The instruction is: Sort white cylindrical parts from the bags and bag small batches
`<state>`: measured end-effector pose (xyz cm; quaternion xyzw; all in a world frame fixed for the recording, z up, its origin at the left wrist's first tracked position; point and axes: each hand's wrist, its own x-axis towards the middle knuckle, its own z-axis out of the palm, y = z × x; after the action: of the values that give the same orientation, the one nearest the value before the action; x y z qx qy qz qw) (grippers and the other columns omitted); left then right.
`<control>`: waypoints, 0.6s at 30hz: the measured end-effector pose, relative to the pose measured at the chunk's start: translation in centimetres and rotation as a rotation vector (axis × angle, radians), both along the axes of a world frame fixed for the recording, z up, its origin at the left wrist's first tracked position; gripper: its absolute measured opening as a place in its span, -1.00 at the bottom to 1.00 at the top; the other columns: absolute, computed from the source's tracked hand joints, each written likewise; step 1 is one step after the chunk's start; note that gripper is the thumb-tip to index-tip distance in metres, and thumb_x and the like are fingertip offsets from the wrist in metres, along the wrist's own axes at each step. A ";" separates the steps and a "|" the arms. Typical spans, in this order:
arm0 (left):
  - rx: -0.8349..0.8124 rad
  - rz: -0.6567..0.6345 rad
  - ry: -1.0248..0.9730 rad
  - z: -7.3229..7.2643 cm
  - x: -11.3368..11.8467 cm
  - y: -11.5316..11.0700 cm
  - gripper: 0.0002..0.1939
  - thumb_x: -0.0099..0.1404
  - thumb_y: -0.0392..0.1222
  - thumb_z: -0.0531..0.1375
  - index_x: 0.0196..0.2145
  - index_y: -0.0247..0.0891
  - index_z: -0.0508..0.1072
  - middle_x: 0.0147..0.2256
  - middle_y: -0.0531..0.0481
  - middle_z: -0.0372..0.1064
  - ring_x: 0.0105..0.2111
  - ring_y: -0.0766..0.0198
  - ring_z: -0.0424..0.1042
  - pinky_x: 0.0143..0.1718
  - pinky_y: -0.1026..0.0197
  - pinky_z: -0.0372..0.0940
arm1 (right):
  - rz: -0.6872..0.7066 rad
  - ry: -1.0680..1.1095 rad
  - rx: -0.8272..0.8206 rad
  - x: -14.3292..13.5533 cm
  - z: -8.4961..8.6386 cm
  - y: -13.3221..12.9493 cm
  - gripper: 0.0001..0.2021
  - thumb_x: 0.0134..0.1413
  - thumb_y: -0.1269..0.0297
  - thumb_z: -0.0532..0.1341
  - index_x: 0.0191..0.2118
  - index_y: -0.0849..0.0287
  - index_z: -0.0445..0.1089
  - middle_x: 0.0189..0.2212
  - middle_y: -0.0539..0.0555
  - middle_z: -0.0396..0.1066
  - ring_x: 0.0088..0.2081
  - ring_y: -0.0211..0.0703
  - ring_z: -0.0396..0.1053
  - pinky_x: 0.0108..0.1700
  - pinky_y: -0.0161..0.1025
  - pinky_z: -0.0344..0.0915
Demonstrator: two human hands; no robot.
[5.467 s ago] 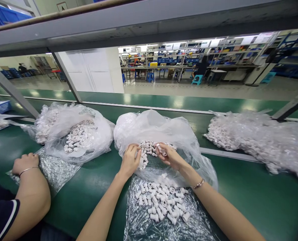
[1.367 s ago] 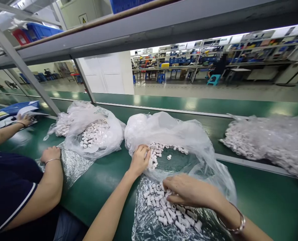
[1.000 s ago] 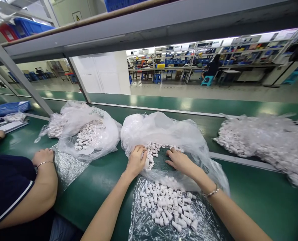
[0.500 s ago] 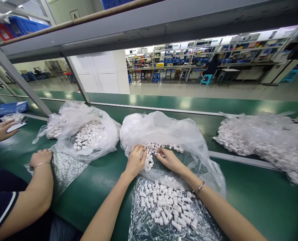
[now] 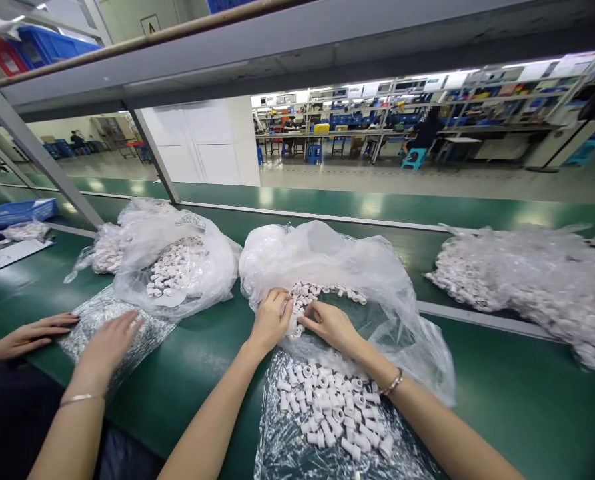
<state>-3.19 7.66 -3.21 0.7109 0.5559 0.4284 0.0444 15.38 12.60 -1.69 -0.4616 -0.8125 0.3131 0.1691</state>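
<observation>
In front of me a clear plastic bag [image 5: 327, 250] lies open, with small white plastic pipe fittings [image 5: 305, 293] spilling from its mouth. My left hand [image 5: 272, 317] rests at the bag's left side, fingers bent and close together against the fittings; whatever they hold is hidden. Bent over the same pile, my right hand [image 5: 330, 325] has its thumb and fingertips drawn together among the fittings, and I cannot see what is between them. Nearer to me, a loose heap of white fittings [image 5: 335, 410] is spread on a clear plastic sheet or flat bag [image 5: 282, 453].
To my left, a co-worker's two hands [image 5: 110, 343] are over a flat clear bag [image 5: 145, 343]. Behind it stands an open bag of fittings [image 5: 217, 257]. Another full bag [image 5: 522, 287] lies right. A shelf beam [image 5: 297, 57] crosses above the green worktop [image 5: 517, 400].
My right hand has shifted slightly left and down into the pile; a white piece seen at its fingertips earlier is out of sight. The co-worker's hands have moved onto the flat bag.
</observation>
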 end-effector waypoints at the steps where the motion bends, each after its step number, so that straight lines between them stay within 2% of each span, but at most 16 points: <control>1: 0.000 0.001 -0.001 0.0 0.0 0.0 -0.86 0.42 -0.27 0.03 -0.18 -0.25 0.38 -0.12 -0.10 0.36 -0.02 0.15 0.32 0.06 0.06 0.22 | 0.004 -0.014 -0.012 -0.1 -0.1 0.0 -0.62 0.07 -0.07 0.16 -0.28 0.19 0.42 -0.48 -0.04 0.30 -0.44 -0.49 0.10 -0.35 -0.47 -0.11; 4: 0.000 0.008 -0.007 0.1 0.0 -0.1 -0.87 0.43 -0.26 0.03 -0.18 -0.25 0.38 -0.11 -0.11 0.36 -0.01 0.15 0.32 0.06 0.05 0.22 | 0.023 0.005 -0.049 0.3 -0.1 0.6 -0.63 0.14 -0.02 0.09 -0.30 0.21 0.41 -0.44 -0.04 0.34 -0.40 -0.49 0.16 -0.30 -0.50 -0.01; 6: -0.003 0.009 -0.011 0.1 0.0 -0.2 -0.87 0.43 -0.26 0.04 -0.18 -0.25 0.38 -0.11 -0.10 0.36 -0.01 0.15 0.32 0.06 0.06 0.22 | 0.023 0.022 -0.050 0.8 0.0 0.9 -0.59 0.16 -0.06 0.05 -0.28 0.22 0.39 -0.41 -0.03 0.36 -0.38 -0.49 0.19 -0.26 -0.50 0.04; 10: -0.008 0.003 -0.016 0.0 0.0 -0.1 -0.87 0.43 -0.25 0.04 -0.18 -0.25 0.38 -0.11 -0.10 0.36 -0.02 0.15 0.33 0.05 0.07 0.23 | 0.023 -0.028 -0.031 0.8 0.3 0.5 -0.57 0.11 -0.14 0.10 -0.21 0.16 0.40 -0.44 -0.04 0.31 -0.41 -0.47 0.15 -0.33 -0.49 -0.04; 15: -0.006 -0.001 -0.013 -0.2 0.0 0.1 -0.87 0.43 -0.25 0.03 -0.18 -0.25 0.37 -0.11 -0.11 0.35 -0.02 0.15 0.32 0.06 0.06 0.22 | -0.033 -0.064 -0.044 -0.5 0.2 -0.2 -0.66 0.04 -0.04 0.19 -0.26 0.16 0.42 -0.47 -0.04 0.31 -0.44 -0.49 0.08 -0.36 -0.46 -0.17; 18: -0.007 0.001 -0.012 -0.2 0.0 0.1 -0.86 0.43 -0.25 0.03 -0.18 -0.25 0.37 -0.11 -0.11 0.35 -0.02 0.15 0.32 0.06 0.06 0.22 | -0.010 0.060 -0.170 -0.2 0.3 0.2 -0.61 0.04 -0.07 0.17 -0.29 0.22 0.40 -0.48 -0.02 0.29 -0.46 -0.52 0.08 -0.37 -0.49 -0.10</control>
<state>-3.23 7.75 -3.39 0.7080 0.5575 0.4307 0.0497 15.21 12.85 -1.40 -0.4688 -0.7753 0.3937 0.1554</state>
